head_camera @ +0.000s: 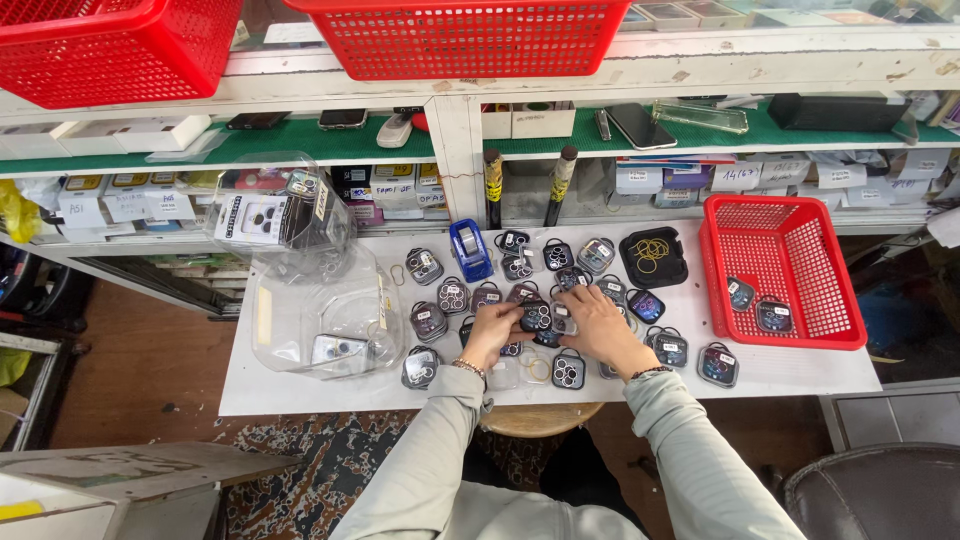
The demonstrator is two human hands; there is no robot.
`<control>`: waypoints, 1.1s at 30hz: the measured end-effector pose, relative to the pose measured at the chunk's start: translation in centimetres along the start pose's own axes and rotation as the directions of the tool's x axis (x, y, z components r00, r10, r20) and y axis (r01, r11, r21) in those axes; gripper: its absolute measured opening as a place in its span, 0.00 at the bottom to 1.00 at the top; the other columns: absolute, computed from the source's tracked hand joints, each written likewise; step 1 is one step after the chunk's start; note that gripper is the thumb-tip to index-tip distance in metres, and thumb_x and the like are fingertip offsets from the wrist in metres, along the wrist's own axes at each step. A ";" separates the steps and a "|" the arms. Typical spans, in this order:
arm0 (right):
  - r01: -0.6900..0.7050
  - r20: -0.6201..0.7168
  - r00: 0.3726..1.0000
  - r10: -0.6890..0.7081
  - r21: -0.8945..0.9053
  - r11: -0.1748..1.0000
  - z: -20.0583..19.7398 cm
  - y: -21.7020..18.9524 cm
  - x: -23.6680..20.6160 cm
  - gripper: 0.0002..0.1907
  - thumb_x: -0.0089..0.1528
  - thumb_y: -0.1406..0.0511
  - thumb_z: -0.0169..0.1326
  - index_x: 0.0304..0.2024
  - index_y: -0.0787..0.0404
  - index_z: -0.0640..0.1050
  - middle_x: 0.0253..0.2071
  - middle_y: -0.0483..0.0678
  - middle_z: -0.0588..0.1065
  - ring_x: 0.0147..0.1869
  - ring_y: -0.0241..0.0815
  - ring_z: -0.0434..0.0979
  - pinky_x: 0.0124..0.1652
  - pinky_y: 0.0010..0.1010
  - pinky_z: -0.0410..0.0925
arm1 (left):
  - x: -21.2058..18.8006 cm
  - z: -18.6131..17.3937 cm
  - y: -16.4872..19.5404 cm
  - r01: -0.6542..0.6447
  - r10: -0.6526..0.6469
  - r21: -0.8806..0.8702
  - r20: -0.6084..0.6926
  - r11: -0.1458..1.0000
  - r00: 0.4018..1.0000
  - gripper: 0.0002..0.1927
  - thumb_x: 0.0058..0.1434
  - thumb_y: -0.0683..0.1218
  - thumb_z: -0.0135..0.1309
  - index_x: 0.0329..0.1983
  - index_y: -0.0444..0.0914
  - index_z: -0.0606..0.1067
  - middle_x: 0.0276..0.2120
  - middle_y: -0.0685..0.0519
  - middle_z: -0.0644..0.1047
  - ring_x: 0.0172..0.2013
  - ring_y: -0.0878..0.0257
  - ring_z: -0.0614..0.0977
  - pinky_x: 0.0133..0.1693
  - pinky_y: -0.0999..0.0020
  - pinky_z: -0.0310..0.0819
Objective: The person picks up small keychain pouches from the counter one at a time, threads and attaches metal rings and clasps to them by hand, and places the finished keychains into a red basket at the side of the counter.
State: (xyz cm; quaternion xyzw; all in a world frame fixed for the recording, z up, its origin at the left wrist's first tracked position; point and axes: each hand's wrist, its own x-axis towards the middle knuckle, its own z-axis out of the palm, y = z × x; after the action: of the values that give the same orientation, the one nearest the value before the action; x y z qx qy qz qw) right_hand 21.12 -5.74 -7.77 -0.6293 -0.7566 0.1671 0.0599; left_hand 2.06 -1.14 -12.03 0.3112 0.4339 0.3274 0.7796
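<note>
i look down on a white table (300,395) strewn with small clear cases. my left hand (490,330) and right hand (598,325) meet near the middle of it, both curled around one small clear lens-protector case (537,316) held between their fingertips; the left fingers pinch its 9 o'clock edge, the right fingers close on its 3 o'clock side. how tightly they grip i cannot tell. more such cases (452,296) lie all around the hands, some touching one another. at 11 o'clock from the hands stands a blue tape dispenser (470,249). at 1 o'clock sits a black tray (653,257) with rubber bands in it. at 3 o'clock a red basket (780,270) holds two cases. at 9 o'clock lie crumpled clear plastic bags (325,310).
</note>
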 end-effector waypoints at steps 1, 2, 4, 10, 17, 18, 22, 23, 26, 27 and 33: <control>-0.008 0.003 1.000 0.008 0.008 1.000 -0.1 0.2 0.0 0.40 0.46 0.60 0.71 0.61 0.53 0.71 0.57 0.49 0.70 0.65 0.51 0.67 0.62 0.40 0.64 | 0.0 -0.1 0.1 0.009 -0.009 -0.010 0.002 1.000 1.000 0.16 0.69 0.39 0.48 0.54 0.22 0.74 0.41 0.41 0.81 0.37 0.52 0.86 0.39 0.61 0.87; -0.016 0.007 1.000 0.016 0.017 1.000 -0.2 0.4 -0.3 0.39 0.47 0.60 0.71 0.60 0.52 0.72 0.56 0.49 0.70 0.64 0.51 0.68 0.62 0.39 0.64 | -0.1 -0.1 0.1 0.020 -0.020 -0.021 0.002 1.000 1.000 0.16 0.69 0.39 0.48 0.55 0.22 0.73 0.41 0.41 0.82 0.37 0.51 0.86 0.39 0.61 0.87; -0.002 0.014 1.000 0.001 0.064 0.998 -0.6 0.5 -0.3 0.37 0.49 0.62 0.69 0.60 0.52 0.72 0.56 0.50 0.71 0.64 0.52 0.69 0.61 0.39 0.65 | -0.3 -0.2 0.2 0.032 -0.032 -0.028 0.005 0.999 0.999 0.17 0.69 0.40 0.48 0.56 0.22 0.73 0.41 0.41 0.82 0.37 0.51 0.86 0.39 0.62 0.87; 0.059 0.033 0.997 -0.068 0.222 0.973 -4.0 0.4 0.1 0.36 0.51 0.66 0.66 0.61 0.57 0.69 0.55 0.52 0.71 0.61 0.56 0.74 0.56 0.41 0.70 | -0.5 -0.5 0.8 -0.058 0.061 -0.074 0.038 0.996 0.997 0.18 0.69 0.40 0.48 0.55 0.19 0.72 0.42 0.39 0.81 0.39 0.52 0.87 0.42 0.62 0.87; 0.129 -0.034 0.992 -0.125 0.274 0.953 -7.9 -2.1 -0.6 0.36 0.51 0.68 0.63 0.62 0.57 0.68 0.53 0.53 0.70 0.54 0.55 0.77 0.52 0.40 0.72 | -1.1 0.1 0.6 -0.151 0.161 -0.129 0.070 0.980 0.984 0.17 0.71 0.40 0.47 0.53 0.19 0.73 0.42 0.38 0.81 0.39 0.53 0.86 0.43 0.61 0.87; 0.092 -0.004 0.995 -0.095 0.300 0.949 -8.3 -2.4 -0.8 0.36 0.52 0.68 0.62 0.63 0.55 0.68 0.52 0.51 0.71 0.52 0.53 0.78 0.51 0.39 0.72 | -1.2 0.4 0.3 -0.152 0.164 -0.151 0.072 0.977 0.984 0.16 0.71 0.40 0.47 0.53 0.20 0.73 0.42 0.38 0.81 0.39 0.53 0.86 0.43 0.61 0.87; 0.233 -0.094 0.972 -0.216 0.251 0.940 -9.5 -2.8 -1.4 0.36 0.52 0.70 0.63 0.63 0.58 0.68 0.53 0.52 0.71 0.54 0.54 0.77 0.49 0.39 0.72 | -1.4 1.6 -0.6 -0.109 0.133 -0.267 0.074 0.957 0.988 0.15 0.71 0.40 0.46 0.52 0.20 0.72 0.43 0.39 0.81 0.40 0.53 0.86 0.44 0.60 0.87; 0.179 -0.048 0.984 -0.172 0.273 0.945 -9.8 -2.5 -1.4 0.37 0.52 0.70 0.63 0.63 0.57 0.67 0.52 0.52 0.71 0.52 0.51 0.78 0.49 0.37 0.73 | -1.4 1.8 -0.7 -0.098 0.122 -0.272 0.075 0.957 0.990 0.15 0.71 0.40 0.46 0.52 0.20 0.73 0.43 0.40 0.81 0.40 0.53 0.86 0.45 0.59 0.87; 0.122 -0.034 0.992 -0.119 0.436 0.892 -9.7 -1.9 -1.6 0.35 0.53 0.73 0.59 0.63 0.57 0.67 0.56 0.50 0.72 0.52 0.44 0.80 0.47 0.33 0.76 | -1.5 2.1 -0.6 -0.126 0.152 -0.252 0.084 0.960 0.985 0.15 0.72 0.40 0.46 0.52 0.20 0.73 0.43 0.40 0.81 0.41 0.53 0.86 0.44 0.60 0.87; 0.119 -0.050 0.993 -0.109 0.505 0.855 -9.3 -1.7 -1.7 0.34 0.54 0.75 0.58 0.62 0.57 0.67 0.58 0.49 0.72 0.54 0.42 0.80 0.46 0.32 0.77 | -1.5 2.1 -0.4 -0.143 0.169 -0.238 0.091 0.961 0.981 0.15 0.72 0.40 0.46 0.52 0.20 0.73 0.43 0.40 0.81 0.41 0.53 0.86 0.44 0.60 0.87; -0.003 -0.003 1.000 0.008 0.834 0.552 -6.6 -0.9 -1.0 0.35 0.56 0.75 0.56 0.66 0.58 0.64 0.60 0.48 0.72 0.50 0.38 0.81 0.45 0.28 0.76 | -1.0 2.0 1.9 -0.171 0.177 -0.101 0.048 0.980 0.983 0.16 0.70 0.41 0.47 0.51 0.19 0.73 0.40 0.40 0.82 0.36 0.51 0.87 0.39 0.61 0.87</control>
State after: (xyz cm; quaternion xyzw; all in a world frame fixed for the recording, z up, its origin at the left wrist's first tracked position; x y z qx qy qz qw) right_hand 22.44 -5.64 -1.17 -0.5289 -0.5853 0.5034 0.3524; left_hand 2.91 -1.23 -9.25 0.3191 0.3660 0.4061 0.7742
